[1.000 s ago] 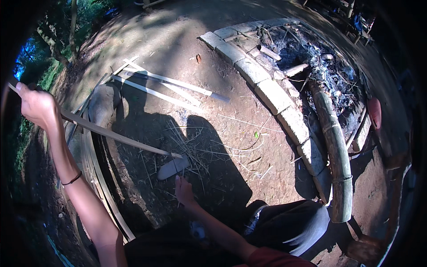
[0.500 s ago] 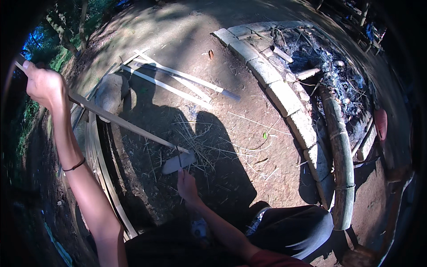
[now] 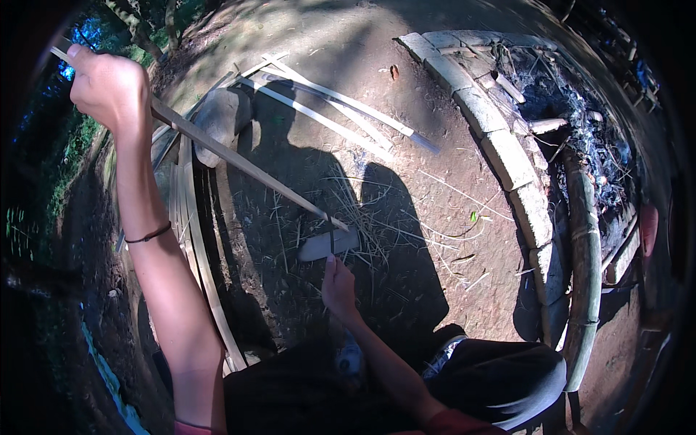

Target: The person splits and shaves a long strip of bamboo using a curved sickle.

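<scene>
Raised at the upper left, my left hand (image 3: 114, 90) is closed around a long, flat bamboo strip (image 3: 239, 164). From there the strip slopes down toward the middle of the picture. My right hand (image 3: 338, 286) is closed on the handle of a knife (image 3: 333, 241), mostly hidden by the fingers. The thin dark blade crosses the strip close to its lower end. Beneath that end a flat, pale block (image 3: 317, 248) lies on the ground, with thin shavings (image 3: 367, 233) scattered around it.
Several pale strips (image 3: 319, 119) lie crossed on the dirt ahead, near a large rounded stone (image 3: 223, 116). More long strips (image 3: 190, 217) run along my left. At right, a stone border (image 3: 505, 156) curves around an ashy fire pit, with a bamboo pole (image 3: 583, 268) reaching out of it.
The whole scene has shifted right in the picture as the head view turned. Both hands keep their grips, and the blade still crosses the strip near its lower end.
</scene>
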The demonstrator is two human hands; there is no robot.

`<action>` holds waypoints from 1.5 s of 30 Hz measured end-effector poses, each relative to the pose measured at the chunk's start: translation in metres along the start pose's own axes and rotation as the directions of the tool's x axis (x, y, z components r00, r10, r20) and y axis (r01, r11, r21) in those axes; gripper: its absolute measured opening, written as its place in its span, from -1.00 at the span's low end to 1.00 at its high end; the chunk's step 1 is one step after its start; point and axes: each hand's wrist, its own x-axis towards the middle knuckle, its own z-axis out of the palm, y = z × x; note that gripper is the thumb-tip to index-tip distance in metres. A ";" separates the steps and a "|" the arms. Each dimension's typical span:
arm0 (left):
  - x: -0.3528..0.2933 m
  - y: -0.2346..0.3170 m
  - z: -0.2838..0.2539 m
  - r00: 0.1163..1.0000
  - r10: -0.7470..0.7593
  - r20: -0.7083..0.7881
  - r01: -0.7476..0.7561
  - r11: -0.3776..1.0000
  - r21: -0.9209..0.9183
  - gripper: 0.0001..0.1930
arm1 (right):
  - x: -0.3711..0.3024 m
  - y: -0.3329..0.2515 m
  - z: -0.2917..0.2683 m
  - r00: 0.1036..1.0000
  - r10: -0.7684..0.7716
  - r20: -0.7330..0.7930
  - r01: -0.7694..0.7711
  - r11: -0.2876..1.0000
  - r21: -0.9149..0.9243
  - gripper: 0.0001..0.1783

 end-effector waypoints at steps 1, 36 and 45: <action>-0.001 0.001 0.000 1.000 -0.001 0.003 0.001 1.000 -0.003 -0.35 | -0.001 -0.009 -0.001 0.999 -0.037 0.011 0.037 0.999 0.036 -0.63; 0.022 -0.027 0.007 0.998 0.047 -0.044 -0.052 0.990 -0.129 -0.39 | -0.009 0.011 0.012 0.995 0.098 0.012 -0.097 0.995 -0.038 -0.60; 0.018 -0.016 0.009 0.997 -0.064 0.036 0.070 0.982 -0.178 -0.36 | -0.010 -0.018 0.007 0.999 0.035 -0.039 -0.033 0.998 0.047 -0.61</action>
